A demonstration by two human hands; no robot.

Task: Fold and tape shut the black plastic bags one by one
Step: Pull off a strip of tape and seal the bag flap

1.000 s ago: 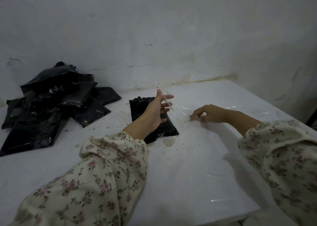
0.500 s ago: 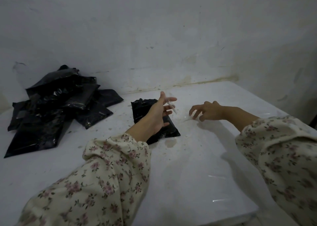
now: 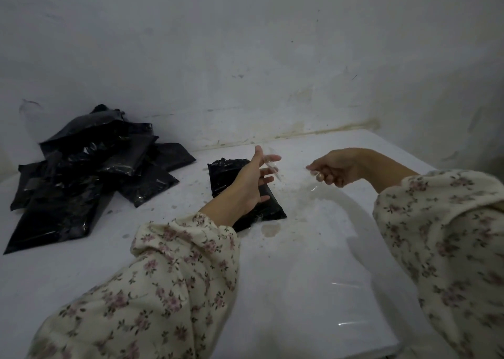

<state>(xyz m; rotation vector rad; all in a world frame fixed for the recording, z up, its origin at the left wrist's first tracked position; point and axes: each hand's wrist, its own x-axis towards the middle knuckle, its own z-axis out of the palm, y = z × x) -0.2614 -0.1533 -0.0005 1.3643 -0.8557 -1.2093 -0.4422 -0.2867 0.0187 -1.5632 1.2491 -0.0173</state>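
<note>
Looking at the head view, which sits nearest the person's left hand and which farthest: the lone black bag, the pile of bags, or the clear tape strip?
1. Tape strip: across the fingertips of the left hand.
2. Lone bag: directly under that hand.
3. Pile of bags: well off to the left, by the wall.

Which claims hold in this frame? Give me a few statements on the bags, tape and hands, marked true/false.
1. One black bag lies beneath the left hand, apart from the pile. True.
2. The pile sits right of both hands. False: it is at the table's left side, by the wall.
3. The right hand lies flat on the table. False: it hangs above it, fingers curled.
4. A clear tape strip sits at the left hand's fingers. True.
</note>
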